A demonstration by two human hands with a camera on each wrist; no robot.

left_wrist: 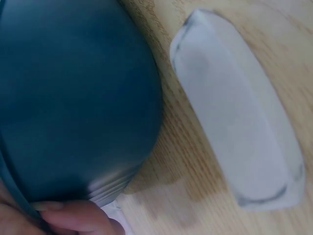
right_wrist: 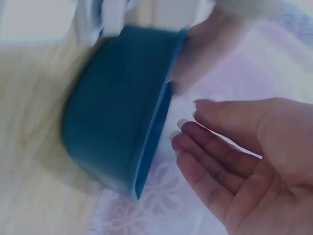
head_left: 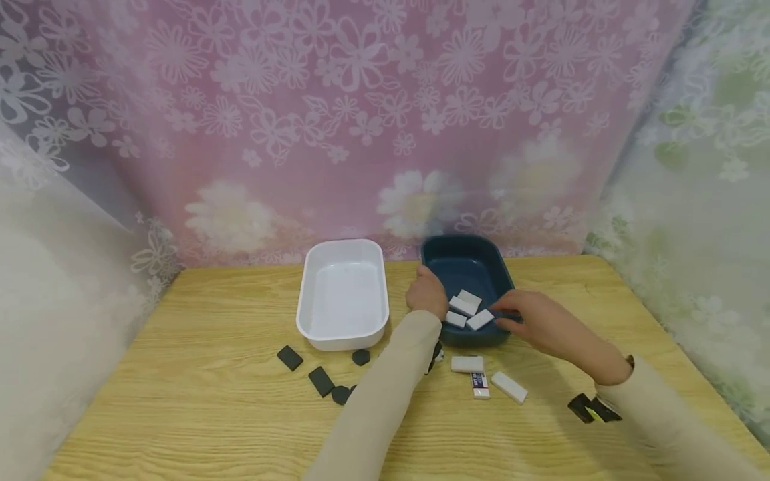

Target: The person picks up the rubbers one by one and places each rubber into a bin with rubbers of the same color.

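My left hand (head_left: 428, 294) grips the left rim of a dark blue basin (head_left: 463, 267). In the left wrist view its fingertips (left_wrist: 80, 215) curl over the basin's edge. Several white erasers (head_left: 480, 320) lie in the near part of the basin. By the right rim is my right hand (head_left: 550, 327), thumb and fingers apart. The right wrist view shows nothing held in that hand (right_wrist: 244, 156), its fingers loosely bent beside the basin wall (right_wrist: 107, 107). On the table in front lie a white eraser (head_left: 508, 387), another white eraser (head_left: 466, 364) and a labelled eraser (head_left: 480, 386).
Left of the blue basin stands a white basin (head_left: 344, 294). Near its front are black rectangular pieces (head_left: 321, 381) and black rounded pieces (head_left: 361, 357), one partly behind my left sleeve (head_left: 391, 387). A floral curtain (head_left: 385, 133) hangs along the table's back edge.
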